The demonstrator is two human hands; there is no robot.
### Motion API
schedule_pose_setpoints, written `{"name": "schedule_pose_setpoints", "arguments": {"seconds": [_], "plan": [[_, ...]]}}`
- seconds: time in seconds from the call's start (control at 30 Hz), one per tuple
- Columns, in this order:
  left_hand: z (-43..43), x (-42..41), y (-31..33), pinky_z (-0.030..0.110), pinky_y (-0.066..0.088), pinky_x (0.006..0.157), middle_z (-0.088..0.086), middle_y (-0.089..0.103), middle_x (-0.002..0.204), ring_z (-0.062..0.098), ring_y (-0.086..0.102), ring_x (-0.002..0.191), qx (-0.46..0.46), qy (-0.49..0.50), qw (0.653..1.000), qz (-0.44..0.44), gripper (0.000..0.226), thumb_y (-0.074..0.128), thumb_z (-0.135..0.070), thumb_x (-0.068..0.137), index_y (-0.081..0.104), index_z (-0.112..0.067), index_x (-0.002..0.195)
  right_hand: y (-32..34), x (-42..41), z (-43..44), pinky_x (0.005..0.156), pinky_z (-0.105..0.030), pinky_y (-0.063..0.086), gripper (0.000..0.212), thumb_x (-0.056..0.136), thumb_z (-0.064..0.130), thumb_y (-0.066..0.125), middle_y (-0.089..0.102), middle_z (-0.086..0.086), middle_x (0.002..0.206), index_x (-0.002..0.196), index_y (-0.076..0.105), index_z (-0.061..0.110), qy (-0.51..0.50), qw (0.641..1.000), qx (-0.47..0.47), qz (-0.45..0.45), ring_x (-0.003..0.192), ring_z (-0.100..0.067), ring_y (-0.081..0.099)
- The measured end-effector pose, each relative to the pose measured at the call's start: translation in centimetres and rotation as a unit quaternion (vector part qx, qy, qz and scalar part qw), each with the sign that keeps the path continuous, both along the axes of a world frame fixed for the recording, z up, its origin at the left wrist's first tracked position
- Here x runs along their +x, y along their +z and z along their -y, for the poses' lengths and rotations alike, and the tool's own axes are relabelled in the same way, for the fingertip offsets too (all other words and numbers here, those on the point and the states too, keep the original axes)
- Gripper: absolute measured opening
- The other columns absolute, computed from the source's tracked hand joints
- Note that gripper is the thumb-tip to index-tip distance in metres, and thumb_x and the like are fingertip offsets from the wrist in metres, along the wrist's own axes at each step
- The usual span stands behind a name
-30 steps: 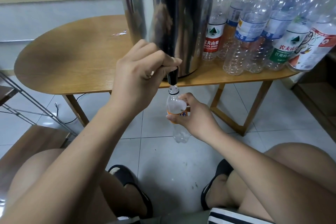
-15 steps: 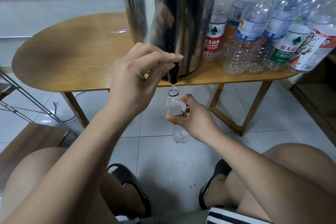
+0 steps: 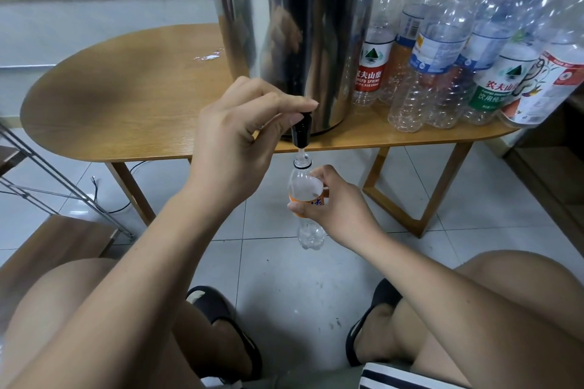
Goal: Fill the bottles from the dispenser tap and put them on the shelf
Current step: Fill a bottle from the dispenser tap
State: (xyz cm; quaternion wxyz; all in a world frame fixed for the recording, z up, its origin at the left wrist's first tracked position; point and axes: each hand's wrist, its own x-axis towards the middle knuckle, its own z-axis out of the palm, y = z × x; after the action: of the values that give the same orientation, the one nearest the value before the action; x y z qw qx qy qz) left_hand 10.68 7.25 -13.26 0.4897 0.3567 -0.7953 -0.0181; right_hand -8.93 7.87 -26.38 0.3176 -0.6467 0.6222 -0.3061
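Left hand [image 3: 240, 142] raised with fingers pinched together; right hand [image 3: 339, 210] lower, curled in a grip.

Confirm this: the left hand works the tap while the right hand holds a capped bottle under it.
Wrong on one point. The head view shows the bottle uncapped, its open mouth under the tap. The left hand does work the tap, and the right hand holds the bottle.

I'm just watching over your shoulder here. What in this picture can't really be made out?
- Dispenser, head view: its top and lid are cut off by the upper edge.
- Tap: the left hand covers its lever.
- Orange-labelled bottle: the right hand wraps its middle, so the water level is unclear.
- Rear empty bottles: hidden behind the front ones.
- The shelf: not identifiable.
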Motion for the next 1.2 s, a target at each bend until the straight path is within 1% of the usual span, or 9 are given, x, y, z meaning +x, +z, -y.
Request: {"name": "schedule_pose_setpoints", "arguments": {"seconds": [0.1,0.17,0.23,0.43,0.63,0.83,0.97,1.07,1.2], "plan": [[-0.06,-0.05,0.03,0.031,0.052,0.081,0.000,0.073,0.101,0.022,0.067,0.095,0.006,0.001,1.000,0.000,0.018,0.075,-0.009,0.103,0.084,-0.017,0.117,0.02,-0.08,-0.09,0.068,-0.007,0.042,0.063,0.083,0.057,0.088,0.067,0.013,0.115,0.128,0.053,0.030,0.001,1.000,0.000,0.001,0.096,-0.005,0.063],[-0.13,-0.09,0.06,0.028,0.050,0.081,0.000,0.073,0.101,0.020,0.065,0.094,0.014,0.003,1.000,-0.001,0.018,0.075,-0.010,0.104,0.084,-0.018,0.117,0.03,-0.12,-0.13,0.068,-0.005,0.043,0.061,0.083,0.056,0.088,0.066,0.014,0.113,0.127,0.054,0.030,0.000,1.000,0.001,0.009,0.095,0.002,0.061],[-0.24,-0.12,0.12,0.028,0.048,0.081,0.000,0.072,0.101,0.021,0.064,0.094,0.021,0.002,1.000,0.000,0.017,0.074,-0.011,0.105,0.083,-0.018,0.118,0.05,-0.13,-0.13,0.068,-0.006,0.043,0.061,0.083,0.056,0.088,0.067,0.014,0.112,0.127,0.054,0.031,0.000,1.000,0.000,0.012,0.096,0.005,0.060],[-0.37,-0.06,0.18,0.031,0.051,0.078,0.001,0.072,0.103,0.023,0.065,0.096,0.035,-0.003,0.999,0.001,0.017,0.073,-0.012,0.106,0.083,-0.018,0.119,-0.11,0.04,-0.11,0.065,-0.009,0.041,0.060,0.083,0.057,0.088,0.067,0.014,0.110,0.126,0.054,0.031,0.002,1.000,-0.002,0.006,0.094,0.002,0.062],[-0.39,-0.08,0.19,0.030,0.051,0.079,0.001,0.072,0.103,0.022,0.064,0.095,0.042,-0.003,0.999,0.001,0.018,0.073,-0.012,0.105,0.083,-0.019,0.119,-0.36,0.16,-0.06,0.069,-0.015,0.044,0.062,0.083,0.059,0.087,0.068,0.011,0.110,0.126,0.053,0.031,-0.001,1.000,-0.008,-0.001,0.094,-0.004,0.063],[-0.54,-0.07,0.36,0.020,0.046,0.080,-0.001,0.071,0.102,0.016,0.062,0.092,0.055,-0.003,0.998,-0.006,0.018,0.074,-0.013,0.105,0.083,-0.020,0.118,-0.37,0.25,-0.14,0.070,-0.017,0.045,0.058,0.083,0.058,0.088,0.068,0.012,0.108,0.123,0.054,0.031,-0.008,1.000,-0.008,0.011,0.094,-0.005,0.064],[-0.57,-0.09,0.42,0.017,0.044,0.081,-0.001,0.070,0.101,0.014,0.061,0.090,0.057,-0.003,0.998,-0.005,0.017,0.074,-0.013,0.104,0.083,-0.020,0.118,-0.47,0.29,-0.18,0.071,-0.020,0.046,0.058,0.083,0.058,0.087,0.068,0.012,0.107,0.122,0.054,0.032,-0.005,1.000,-0.009,0.016,0.094,-0.005,0.064],[-0.61,-0.05,0.45,0.018,0.045,0.081,-0.001,0.071,0.102,0.014,0.061,0.091,0.061,-0.005,0.998,-0.006,0.017,0.074,-0.013,0.104,0.083,-0.020,0.118,-0.58,0.34,-0.14,0.072,-0.022,0.048,0.059,0.083,0.061,0.087,0.068,0.011,0.108,0.123,0.054,0.032,-0.004,1.000,-0.012,0.012,0.094,-0.007,0.065],[-0.60,-0.02,0.48,0.023,0.048,0.080,-0.001,0.071,0.102,0.017,0.063,0.092,0.061,-0.006,0.998,-0.007,0.017,0.074,-0.013,0.105,0.083,-0.020,0.118,-0.58,0.35,-0.11,0.073,-0.022,0.049,0.061,0.083,0.062,0.086,0.068,0.011,0.108,0.124,0.053,0.032,-0.003,1.000,-0.018,0.006,0.094,-0.008,0.065]]}}
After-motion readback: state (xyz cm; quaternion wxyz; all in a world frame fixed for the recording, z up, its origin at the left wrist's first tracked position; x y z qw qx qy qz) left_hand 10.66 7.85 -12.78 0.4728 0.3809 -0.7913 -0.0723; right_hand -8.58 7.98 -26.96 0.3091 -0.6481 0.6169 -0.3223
